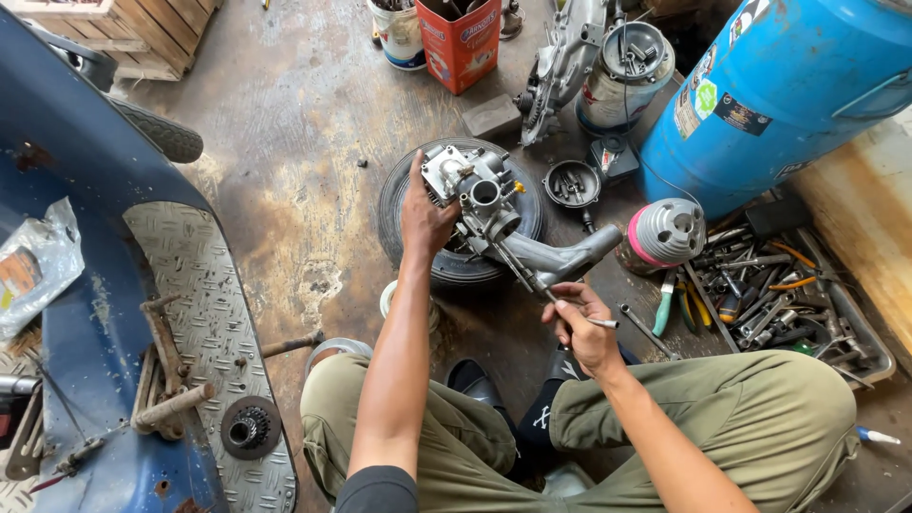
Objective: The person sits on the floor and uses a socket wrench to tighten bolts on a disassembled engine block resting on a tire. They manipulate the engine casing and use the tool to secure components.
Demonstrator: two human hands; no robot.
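Head view looks down on an oil-stained concrete floor (285,123), with a blue scooter body (66,285) and its chequer-plate footboard (204,285) filling the left side and a big blue drum (779,85) lying across the upper right. Below the drum, at the right edge, a metal tray (869,347) holds a heap of wrenches, pliers and screwdrivers. The person sits at the bottom of the frame in olive trousers (741,427), knees apart. At centre a small black tyre (456,261) lies flat on the floor, and over it the left hand (423,218) grips a grey metal carburettor assembly (480,199), fingers wrapped round its left side; a curved grey intake pipe (570,252) runs from it toward the lower right. Just below that pipe the right hand (581,323) is closed round a thin metal tool (560,299), whose shaft points up-left to the underside of the assembly. Right of the pipe stands a finned grey cylinder (665,233) with a pink band, and a red carton (459,43) stands at the top centre.
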